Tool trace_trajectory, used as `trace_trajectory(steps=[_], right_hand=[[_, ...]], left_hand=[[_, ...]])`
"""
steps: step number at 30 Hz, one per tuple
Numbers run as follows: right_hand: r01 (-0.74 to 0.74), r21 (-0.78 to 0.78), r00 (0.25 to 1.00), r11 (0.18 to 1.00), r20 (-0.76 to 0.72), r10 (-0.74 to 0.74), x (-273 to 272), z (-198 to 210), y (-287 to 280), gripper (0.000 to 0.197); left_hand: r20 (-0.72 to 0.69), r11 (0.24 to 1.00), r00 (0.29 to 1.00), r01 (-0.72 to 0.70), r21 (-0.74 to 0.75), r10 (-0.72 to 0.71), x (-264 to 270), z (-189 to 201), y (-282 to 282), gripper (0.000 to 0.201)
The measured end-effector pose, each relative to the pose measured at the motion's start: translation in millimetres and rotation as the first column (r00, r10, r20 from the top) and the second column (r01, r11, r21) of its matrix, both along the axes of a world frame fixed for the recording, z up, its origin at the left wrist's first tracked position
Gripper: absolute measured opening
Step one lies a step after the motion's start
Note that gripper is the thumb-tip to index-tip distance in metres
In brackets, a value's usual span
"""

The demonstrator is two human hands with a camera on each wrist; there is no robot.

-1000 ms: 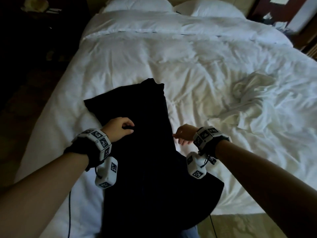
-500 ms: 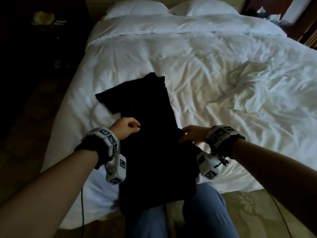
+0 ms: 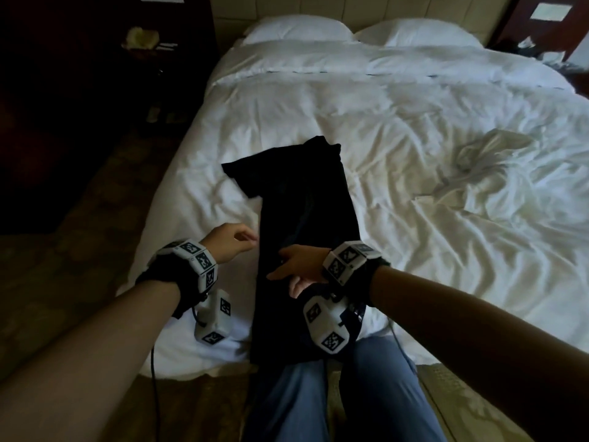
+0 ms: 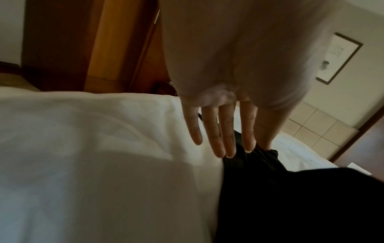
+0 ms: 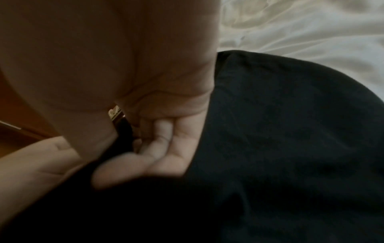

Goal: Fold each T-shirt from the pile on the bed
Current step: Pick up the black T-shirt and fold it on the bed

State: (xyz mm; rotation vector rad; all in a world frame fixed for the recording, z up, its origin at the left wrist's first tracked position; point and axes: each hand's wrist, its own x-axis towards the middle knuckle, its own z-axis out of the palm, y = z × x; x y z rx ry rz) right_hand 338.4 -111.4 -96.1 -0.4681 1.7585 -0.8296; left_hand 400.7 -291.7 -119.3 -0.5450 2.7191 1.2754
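bed (image 3: 398,129), black t-shirt (image 3: 306,199) in right hand (image 3: 301,266)

Black wristbands (image 3: 162,279) with white tag-printed blocks (image 3: 328,327), dark cables (image 3: 154,371), blue trousers (image 3: 287,406).

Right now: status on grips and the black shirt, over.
Left grip open beside black T-shirt. Right grip holds its folded side. One sleeve not yet folded. Crumpled white cloth lies apart.

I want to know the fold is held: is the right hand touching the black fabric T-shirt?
Touching. Right wrist view: the right hand curls its fingers against the black fabric T-shirt, cloth passing between thumb and fingers.
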Motion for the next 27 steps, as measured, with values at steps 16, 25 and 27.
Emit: trace_trajectory(steps=[16, 25, 27], right_hand=[[0.351, -0.054, 0.917, 0.935, -0.182, -0.354, -117.8, -27.3, -22.3, 0.036], [0.476, 0.123, 0.735, 0.871, -0.599, -0.317, -205.7, -59.7, 6.0, 0.042], [0.467, 0.102, 0.767, 0.878, -0.541, -0.344, -212.5, -64.7, 9.5, 0.041]], left_hand=[[0.073, 0.890, 0.953, -0.301, 0.341, 0.294, -47.0, -8.5, -1.6, 0.011], [0.245, 0.512, 0.843, -0.495, 0.702, 0.480, -132.1, -25.7, 21.3, 0.063], [0.214, 0.461, 0.814, -0.499, 0.734, 0.541, -146.5, -29.4, 26.6, 0.070]])
